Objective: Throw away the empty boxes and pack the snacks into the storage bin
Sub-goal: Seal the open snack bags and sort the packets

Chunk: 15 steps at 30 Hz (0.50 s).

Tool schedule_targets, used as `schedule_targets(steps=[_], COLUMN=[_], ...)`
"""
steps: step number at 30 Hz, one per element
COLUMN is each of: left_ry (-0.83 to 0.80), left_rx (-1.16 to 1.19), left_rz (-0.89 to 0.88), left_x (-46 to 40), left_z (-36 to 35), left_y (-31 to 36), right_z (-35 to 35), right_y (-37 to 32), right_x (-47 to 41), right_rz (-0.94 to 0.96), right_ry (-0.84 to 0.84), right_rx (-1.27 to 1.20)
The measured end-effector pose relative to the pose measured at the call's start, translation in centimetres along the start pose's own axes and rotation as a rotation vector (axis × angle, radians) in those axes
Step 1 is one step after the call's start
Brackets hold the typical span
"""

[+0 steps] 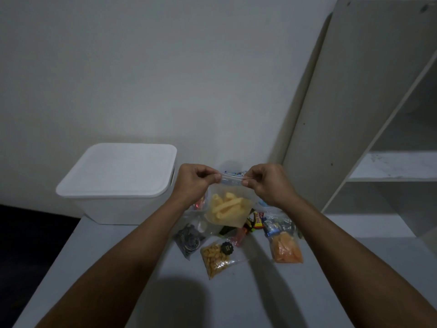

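Pale wall [165, 67] behind, dim light; white shelving unit [369, 114] leaning in at the right, its compartments open to view.

Grey table [236, 299]: bears all items listed below.

White storage bin [118, 185]: far left of the table, against the wall, lid closed on it, a handle slot showing on its right side.

Left hand [194, 183] and right hand [264, 183]: raised above the snack pile, each pinching one end of the zip strip of a clear bag of pale yellow puffed sticks [227, 207] between thumb and curled fingers. That bag hangs upright from the two hands, just right of the bin, clear of the table.

Snack pile, beneath and beyond the held bag:
- bag of orange crisps [286, 249], right edge of the pile, a blue wrapper at its top;
- bag of small golden snacks [216, 259], nearest the viewer, a dark round item lying on its upper end;
- bag of dark round pieces [189, 240], left edge of the pile;
- small wrapped sweets [256, 221] in mixed colours, middle of the pile, labels too small to read.
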<state>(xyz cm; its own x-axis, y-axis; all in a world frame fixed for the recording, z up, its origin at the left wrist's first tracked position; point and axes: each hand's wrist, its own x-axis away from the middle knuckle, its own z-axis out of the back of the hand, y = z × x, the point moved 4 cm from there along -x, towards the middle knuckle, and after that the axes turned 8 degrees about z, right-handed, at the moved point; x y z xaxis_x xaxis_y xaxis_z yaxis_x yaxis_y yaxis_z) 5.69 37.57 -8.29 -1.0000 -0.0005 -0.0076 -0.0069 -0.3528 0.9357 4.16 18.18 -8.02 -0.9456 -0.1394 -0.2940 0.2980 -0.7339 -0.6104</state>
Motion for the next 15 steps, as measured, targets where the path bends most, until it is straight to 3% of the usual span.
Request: schedule_targets(steps=[12,15], left_ry=[0.058,0.008], left_rx=[0.055,0.094], left_rz=[-0.017,0.017], left_x=[-1.3,-1.8], left_z=[2.7,3.1], left_y=[-1.0,-1.7], right_z=[0.5,0.4], right_y=[-0.4,-1.2], right_x=[-0.5,-0.7], right_rz=[-0.013,-0.001], right_ry=[-0.063,-0.039], right_rx=[-0.043,-0.036])
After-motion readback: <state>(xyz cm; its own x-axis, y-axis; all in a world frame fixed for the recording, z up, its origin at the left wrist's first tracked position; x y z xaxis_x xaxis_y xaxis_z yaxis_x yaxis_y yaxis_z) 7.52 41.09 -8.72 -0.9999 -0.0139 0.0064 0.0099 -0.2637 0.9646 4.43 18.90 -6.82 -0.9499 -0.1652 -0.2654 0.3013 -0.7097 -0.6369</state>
